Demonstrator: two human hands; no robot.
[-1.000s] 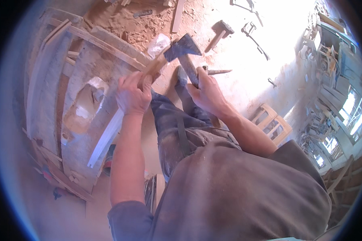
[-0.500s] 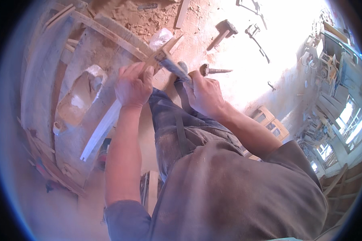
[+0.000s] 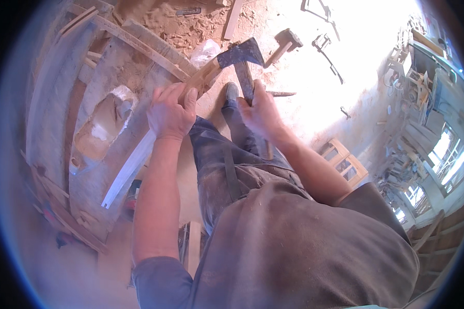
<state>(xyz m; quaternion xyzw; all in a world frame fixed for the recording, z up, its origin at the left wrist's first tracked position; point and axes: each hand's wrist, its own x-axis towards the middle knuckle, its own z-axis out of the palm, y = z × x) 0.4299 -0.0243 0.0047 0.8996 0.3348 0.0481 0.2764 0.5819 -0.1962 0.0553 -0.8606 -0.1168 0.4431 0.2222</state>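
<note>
My right hand [image 3: 261, 110] is wrapped round the wooden handle of a hatchet [image 3: 241, 55]. Its dark metal head, with a flared blade, hangs beside the far end of a short wooden piece [image 3: 205, 76]; whether they touch I cannot tell. The handle's lower end sticks out below my fist. My left hand [image 3: 172, 109] grips the near end of that pale wooden piece at the workbench's edge, thumb on its right side. Fingers and palm hide the part inside my grasp.
The workbench [image 3: 100, 67] on the left bears a stone-like hollowed block [image 3: 103, 123]. Wood shavings [image 3: 175, 31] litter the floor at the far side. A mallet [image 3: 284, 45], a clamp-like metal tool [image 3: 327, 56] and a small wooden frame [image 3: 344, 162] lie to the right.
The hatchet has swung away from the wooden piece, rightward, its head now turned broadside. My right hand has shifted slightly left and its wrist has turned. My left hand stays nearly still.
</note>
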